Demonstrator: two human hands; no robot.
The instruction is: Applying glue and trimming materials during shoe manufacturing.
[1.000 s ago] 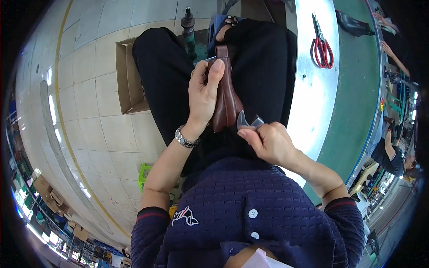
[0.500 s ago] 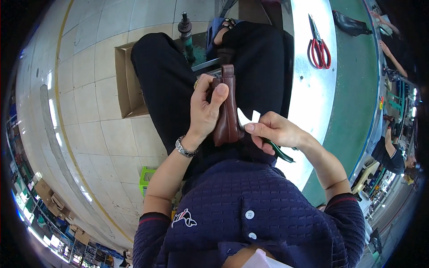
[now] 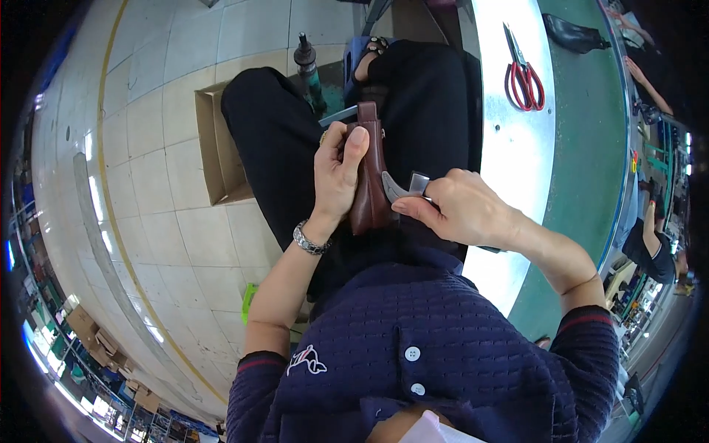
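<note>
Above my lap, my left hand (image 3: 337, 173) is closed round a brown leather piece (image 3: 372, 193), long and stitched like a shoe upper, its thumb pressed along the near face. The piece stands roughly upright, a narrow tab at its far end. My right hand (image 3: 473, 208) grips a pair of snips (image 3: 399, 191) with short metal jaws, one of them curved. The curved jaw's tip meets the right edge of the leather; whether it is cutting cannot be made out. The palm hides the handles now, though green showed earlier.
To the right, red-handled scissors (image 3: 525, 83) lie on a pale metal bench strip (image 3: 509, 159). A black leather piece (image 3: 574, 34) rests on the green bench top (image 3: 580, 125) beyond. An open cardboard box (image 3: 220, 151) and a green metal stand (image 3: 309, 72) are on the floor. Other people work far right.
My right hand has turned over, palm down, and risen a little, swinging the snips so their jaws look edge-on and the green handles vanish. The leather piece has shifted slightly left.
</note>
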